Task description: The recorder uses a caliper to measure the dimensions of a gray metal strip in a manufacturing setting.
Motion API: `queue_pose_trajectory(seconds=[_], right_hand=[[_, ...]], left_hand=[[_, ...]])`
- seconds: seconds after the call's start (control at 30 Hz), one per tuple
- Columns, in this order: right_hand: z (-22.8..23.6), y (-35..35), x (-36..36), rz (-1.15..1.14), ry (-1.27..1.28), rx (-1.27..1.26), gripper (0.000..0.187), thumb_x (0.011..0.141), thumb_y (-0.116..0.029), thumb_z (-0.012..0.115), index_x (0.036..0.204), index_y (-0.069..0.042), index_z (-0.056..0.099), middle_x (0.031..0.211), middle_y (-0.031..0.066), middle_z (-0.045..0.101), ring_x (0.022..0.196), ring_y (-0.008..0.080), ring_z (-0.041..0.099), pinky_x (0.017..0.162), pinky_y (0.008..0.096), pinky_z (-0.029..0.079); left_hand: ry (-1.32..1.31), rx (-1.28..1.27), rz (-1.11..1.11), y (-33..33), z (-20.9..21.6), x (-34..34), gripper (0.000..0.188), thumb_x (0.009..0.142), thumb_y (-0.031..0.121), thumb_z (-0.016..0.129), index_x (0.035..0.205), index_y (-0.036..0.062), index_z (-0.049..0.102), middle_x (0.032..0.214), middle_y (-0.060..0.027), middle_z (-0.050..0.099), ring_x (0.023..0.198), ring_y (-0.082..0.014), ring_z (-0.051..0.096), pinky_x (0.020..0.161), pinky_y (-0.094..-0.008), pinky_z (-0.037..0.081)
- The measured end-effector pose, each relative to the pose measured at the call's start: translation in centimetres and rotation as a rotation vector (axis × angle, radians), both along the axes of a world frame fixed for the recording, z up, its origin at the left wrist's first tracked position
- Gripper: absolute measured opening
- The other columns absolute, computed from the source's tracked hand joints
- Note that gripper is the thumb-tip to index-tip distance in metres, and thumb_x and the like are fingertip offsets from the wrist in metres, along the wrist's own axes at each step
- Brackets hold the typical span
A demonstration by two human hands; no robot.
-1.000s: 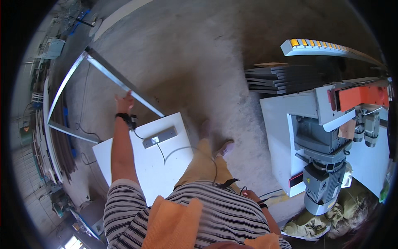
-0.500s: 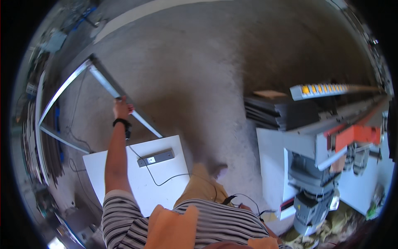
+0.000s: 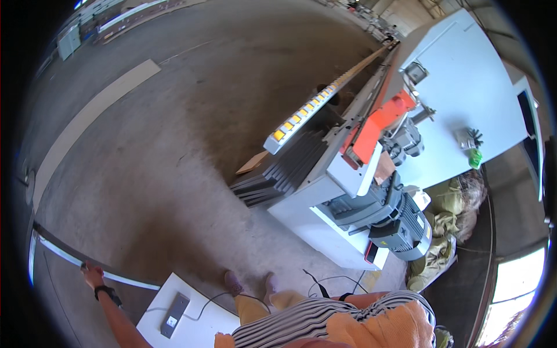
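Note:
My left hand (image 3: 93,275), with a dark band at its wrist, is closed round the bar of a pale metal frame (image 3: 129,282) at the lower left. One end of that bar meets the edge of a white panel (image 3: 200,304). On the panel lies a dark grey oblong box (image 3: 174,315) with a small white label, and a thin dark cable runs past it toward my body. My right forearm (image 3: 371,299) lies across my waist, a dark band near its wrist. The fingers of my right hand are hidden by the striped shirt.
Right of me stands a large white machine (image 3: 307,223) with a grey motor (image 3: 400,232), an orange-red bracket (image 3: 380,127) and a long rail of yellow rollers (image 3: 301,114). Dark slats (image 3: 284,168) are stacked beside it. Bulging sacks (image 3: 435,264) sit behind the motor.
My view has swung to the right, so the frame and white panel now sit lower left and more of the machine shows. My left hand stays on the frame's bar.

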State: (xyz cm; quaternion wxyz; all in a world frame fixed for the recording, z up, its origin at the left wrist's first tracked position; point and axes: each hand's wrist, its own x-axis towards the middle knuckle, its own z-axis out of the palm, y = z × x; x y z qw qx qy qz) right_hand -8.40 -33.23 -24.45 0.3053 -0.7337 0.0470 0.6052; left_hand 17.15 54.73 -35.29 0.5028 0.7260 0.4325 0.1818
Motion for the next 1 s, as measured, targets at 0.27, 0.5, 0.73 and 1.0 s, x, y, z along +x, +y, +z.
queue_pose_trajectory(seconds=[0.27,0.5,0.73,1.0], right_hand=[[0.8,3.1,-0.4,-0.037,-0.011,0.014,0.025,0.093,-0.025,0.051,0.089,-0.004,0.064,0.083,0.0134,0.068,0.079,0.0241,0.065,0.070,0.0377,0.051],[-0.7,3.6,-1.9,0.024,-0.014,0.086,0.025,0.093,-0.026,0.051,0.089,-0.005,0.064,0.084,0.0138,0.068,0.080,0.0257,0.066,0.070,0.0386,0.051],[-14.4,-1.1,-8.1,-0.320,-0.015,-0.284,0.028,0.097,-0.029,0.048,0.091,-0.006,0.062,0.088,0.0195,0.068,0.087,0.0377,0.066,0.069,0.0459,0.051],[-38.3,2.1,-11.3,-1.289,-0.256,-0.076,0.039,0.101,-0.039,0.042,0.123,-0.007,0.046,0.115,0.0132,0.058,0.101,0.0309,0.055,0.091,0.0368,0.044]], left_hand=[[0.004,0.019,0.028,-6.7,6.5,0.9,0.039,0.101,0.037,0.049,0.127,0.0075,0.044,0.060,-0.0059,0.054,0.043,-0.0124,0.048,0.036,-0.0262,0.034],[0.631,0.880,-0.265,5.6,-1.4,4.2,0.058,0.081,0.030,0.066,0.137,0.0232,0.050,0.130,-0.0235,0.052,0.106,-0.0386,0.060,0.087,-0.0503,0.051],[-0.203,-0.183,-0.248,-11.2,-3.3,3.8,0.029,0.100,0.034,0.047,0.112,0.0089,0.054,0.109,-0.0075,0.064,0.097,-0.0238,0.063,0.083,-0.0365,0.049],[0.326,-0.949,-1.000,-53.5,-15.5,-8.6,0.034,0.100,0.036,0.053,0.116,0.0057,0.057,0.105,-0.0076,0.066,0.095,-0.0164,0.066,0.085,-0.0298,0.051]])
